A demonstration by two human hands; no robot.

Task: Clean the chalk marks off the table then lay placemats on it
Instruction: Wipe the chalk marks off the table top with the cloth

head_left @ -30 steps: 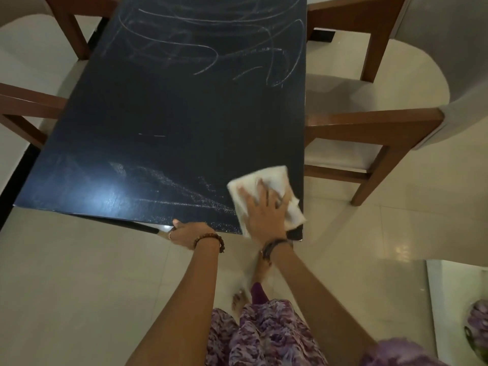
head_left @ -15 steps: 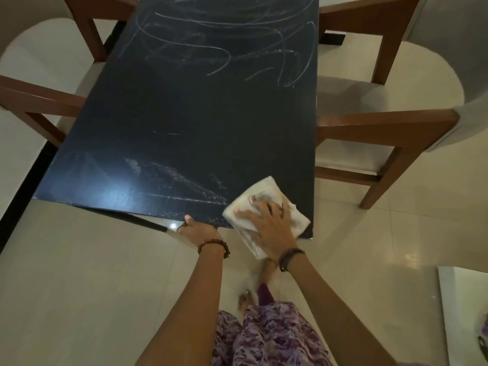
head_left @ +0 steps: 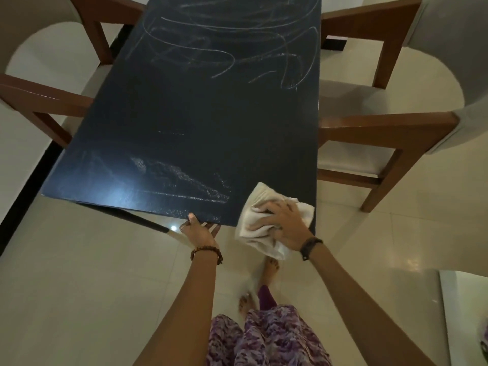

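Right hand (head_left: 284,223): presses white cloth (head_left: 257,207) on table (head_left: 211,122) near corner.
Left hand (head_left: 198,231): grips near table edge.
Chalk marks (head_left: 224,40): far end.

Both bare arms reach forward. The left hand (head_left: 198,231) grips the near edge, thumb on top. The right hand (head_left: 284,223) lies palm down, fingers (head_left: 260,209) curled into what it holds.

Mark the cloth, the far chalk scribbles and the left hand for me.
cloth (head_left: 260,196): head view, bare upper-left fold beyond the fingers.
chalk scribbles (head_left: 227,46): head view, middle of the far loops.
left hand (head_left: 199,231): head view, back of the hand at the table edge.
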